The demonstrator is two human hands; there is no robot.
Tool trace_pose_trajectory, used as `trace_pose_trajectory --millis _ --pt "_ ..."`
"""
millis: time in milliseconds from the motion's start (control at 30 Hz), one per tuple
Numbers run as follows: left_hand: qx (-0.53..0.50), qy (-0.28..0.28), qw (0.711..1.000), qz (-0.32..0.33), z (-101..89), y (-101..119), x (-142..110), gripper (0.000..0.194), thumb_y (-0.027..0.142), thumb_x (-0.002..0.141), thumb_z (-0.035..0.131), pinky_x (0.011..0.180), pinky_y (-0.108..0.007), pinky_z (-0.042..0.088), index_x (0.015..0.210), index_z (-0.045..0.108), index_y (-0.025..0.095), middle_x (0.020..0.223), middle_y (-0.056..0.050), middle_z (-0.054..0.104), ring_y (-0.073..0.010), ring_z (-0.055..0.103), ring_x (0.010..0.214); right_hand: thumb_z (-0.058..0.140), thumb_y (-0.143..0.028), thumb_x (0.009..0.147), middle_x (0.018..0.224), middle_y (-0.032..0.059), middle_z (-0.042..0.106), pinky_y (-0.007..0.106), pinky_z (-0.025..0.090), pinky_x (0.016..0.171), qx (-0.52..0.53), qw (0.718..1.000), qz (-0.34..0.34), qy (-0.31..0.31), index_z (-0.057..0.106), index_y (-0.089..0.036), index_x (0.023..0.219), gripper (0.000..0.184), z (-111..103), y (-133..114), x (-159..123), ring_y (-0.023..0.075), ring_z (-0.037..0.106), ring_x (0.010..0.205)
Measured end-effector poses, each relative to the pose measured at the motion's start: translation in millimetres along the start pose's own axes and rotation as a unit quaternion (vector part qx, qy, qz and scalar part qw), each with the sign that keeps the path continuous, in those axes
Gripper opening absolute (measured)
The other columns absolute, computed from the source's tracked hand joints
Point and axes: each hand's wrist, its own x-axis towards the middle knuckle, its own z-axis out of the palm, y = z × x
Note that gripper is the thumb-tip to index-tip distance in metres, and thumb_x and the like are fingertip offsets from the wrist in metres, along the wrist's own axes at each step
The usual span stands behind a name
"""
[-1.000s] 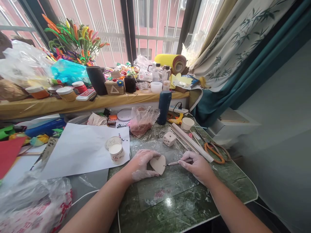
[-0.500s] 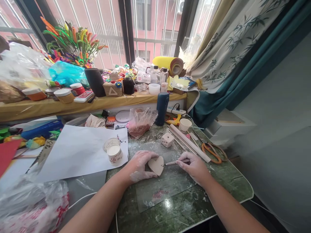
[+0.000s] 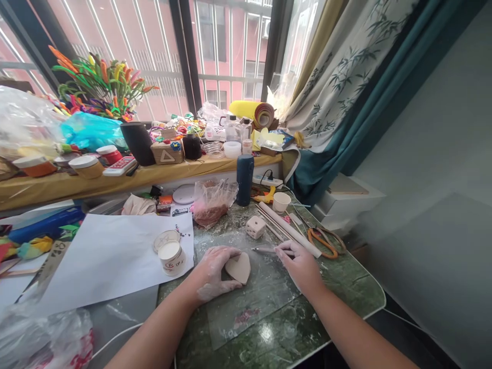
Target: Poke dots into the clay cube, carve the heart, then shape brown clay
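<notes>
My left hand [image 3: 217,271], dusted with pale powder, curves round a flat piece of whitish clay [image 3: 238,268] with rounded edges. Its thumb lies along the near side and its fingers along the far side. A slim, pen-like clay tool [image 3: 265,250] is pinched in my right hand [image 3: 295,262]. The tool's tip points left and stands just beyond the clay's far right edge, apart from it. Under both hands is a clear plastic sheet [image 3: 257,302] with white smears and a reddish stain. A clay die [image 3: 255,227] sits beyond the tool.
Right of the die lie a white roller [image 3: 292,230], thin sticks and orange-handled scissors [image 3: 323,243]. A blue bottle [image 3: 245,180], a paper cup [image 3: 282,202] and a bag of reddish-brown material [image 3: 209,207] stand behind. On white paper [image 3: 103,256] at left is a white jar [image 3: 171,257].
My view has shifted, so everything sits further left and lower. The tool tip, earlier at the clay's right edge, has drawn away from it. My left hand still holds the clay.
</notes>
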Motion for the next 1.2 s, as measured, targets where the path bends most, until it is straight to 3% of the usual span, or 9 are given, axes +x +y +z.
trace_pose_trajectory --millis 167,267,400,500,633,767,933,1033,1200 --pt "-0.001 0.001 1.000 -0.010 -0.8 0.7 0.4 0.072 0.044 0.069 0.090 0.110 -0.050 0.046 0.133 0.060 0.028 0.132 -0.010 0.067 -0.0338 0.061 0.125 0.063 -0.048 0.093 0.097 0.0077 0.074 0.043 0.049 0.094 -0.069 0.996 -0.063 0.011 0.074 -0.027 0.080 0.027 -17.5 -1.8 -9.9 0.0298 0.066 0.101" --pt "0.001 0.001 1.000 -0.012 -0.7 0.3 1.5 0.073 0.044 0.069 0.091 0.110 -0.051 0.046 0.133 0.060 0.027 0.132 -0.010 0.067 -0.0345 0.061 0.125 0.054 -0.048 0.099 0.075 0.0053 0.068 0.039 0.050 0.080 -0.144 0.983 -0.102 -0.051 0.064 -0.027 0.065 0.041 -40.6 -1.2 -25.1 0.0255 0.065 0.082" --pt "-0.003 0.006 1.000 -0.003 -1.6 3.9 3.3 0.073 0.044 0.066 0.092 0.110 -0.051 0.046 0.130 0.061 0.026 0.130 -0.010 0.068 -0.0340 0.062 0.123 0.042 -0.040 0.104 0.093 0.0068 0.073 0.037 0.053 0.082 -0.145 0.985 -0.084 -0.042 0.071 -0.027 0.092 0.034 -56.2 5.3 -30.5 0.0257 0.068 0.090" --pt "-0.003 0.010 1.000 -0.009 -2.6 8.4 3.8 0.070 0.042 0.065 0.092 0.107 -0.049 0.047 0.126 0.061 0.026 0.127 -0.009 0.070 -0.0327 0.064 0.120 0.043 -0.029 0.101 0.110 0.0086 0.072 0.042 0.050 0.098 -0.124 0.983 -0.131 0.040 0.070 -0.027 0.111 0.029 -44.1 8.9 -20.8 0.0279 0.066 0.109" --pt "0.012 0.020 1.000 0.000 -1.8 10.8 3.3 0.066 0.044 0.067 0.091 0.106 -0.049 0.047 0.123 0.061 0.025 0.125 -0.009 0.070 -0.0320 0.064 0.118 0.042 -0.015 0.093 0.094 0.0068 0.068 0.043 0.050 0.092 -0.129 0.966 -0.215 0.059 0.063 -0.027 0.073 0.032 -22.7 9.5 -11.1 0.0262 0.064 0.097" --pt "0.015 0.027 0.999 0.015 0.3 8.5 2.5 0.065 0.046 0.069 0.090 0.106 -0.048 0.047 0.122 0.060 0.025 0.124 -0.009 0.070 -0.0313 0.064 0.118 0.041 -0.011 0.090 0.086 0.0058 0.065 0.043 0.049 0.086 -0.134 0.965 -0.222 0.042 0.056 -0.026 0.065 0.032 -19.8 11.2 -9.9 0.0249 0.061 0.089" --pt "0.003 0.054 0.998 0.017 0.4 8.5 2.3 0.068 0.046 0.070 0.090 0.106 -0.047 0.048 0.125 0.058 0.024 0.126 -0.010 0.067 -0.0308 0.063 0.118 0.050 -0.017 0.092 0.112 0.0101 0.069 0.049 0.046 0.103 -0.163 0.962 -0.214 0.036 0.071 -0.024 0.097 0.022 -15.8 11.7 -3.8 0.0300 0.059 0.112" --pt "0.008 0.042 0.999 0.017 -1.3 10.7 2.6 0.067 0.045 0.071 0.090 0.106 -0.047 0.048 0.125 0.058 0.024 0.127 -0.009 0.067 -0.0307 0.063 0.118 0.058 -0.024 0.093 0.125 0.0113 0.068 0.052 0.043 0.109 -0.196 0.959 -0.205 -0.013 0.070 -0.023 0.122 0.032 -9.0 9.2 0.5 0.0327 0.056 0.122" --pt "0.011 0.015 1.000 0.022 -2.8 10.9 1.4 0.069 0.043 0.070 0.091 0.109 -0.049 0.046 0.127 0.058 0.024 0.129 -0.010 0.067 -0.0320 0.062 0.122 0.062 -0.030 0.093 0.114 0.0108 0.071 0.053 0.046 0.102 -0.179 0.966 -0.185 -0.028 0.074 -0.024 0.114 0.025 -3.4 8.6 3.8 0.0334 0.059 0.113"
